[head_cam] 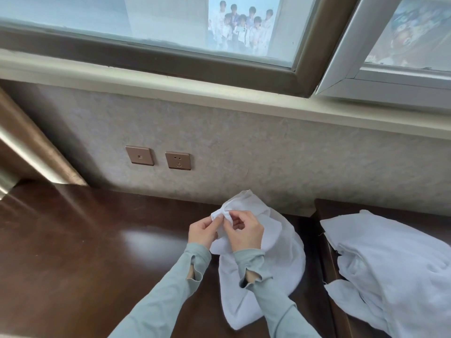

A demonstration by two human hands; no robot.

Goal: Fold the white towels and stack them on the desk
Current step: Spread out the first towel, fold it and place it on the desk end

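Observation:
A white towel [275, 252] hangs bunched above the dark wooden desk [97, 252], its lower part draping down onto the desk top. My left hand [203, 231] pinches the towel's upper edge from the left. My right hand [246, 231] pinches the same edge right beside it, the fingertips of both hands almost touching. A heap of more white towels [395, 264] lies crumpled on a separate dark surface to the right, apart from both hands.
A grey wall with two bronze socket plates [158, 158] rises behind the desk, under a window sill [219, 93]. A brown metallic panel [31, 147] slants in at the far left. A gap [314, 230] separates the desk from the right-hand surface.

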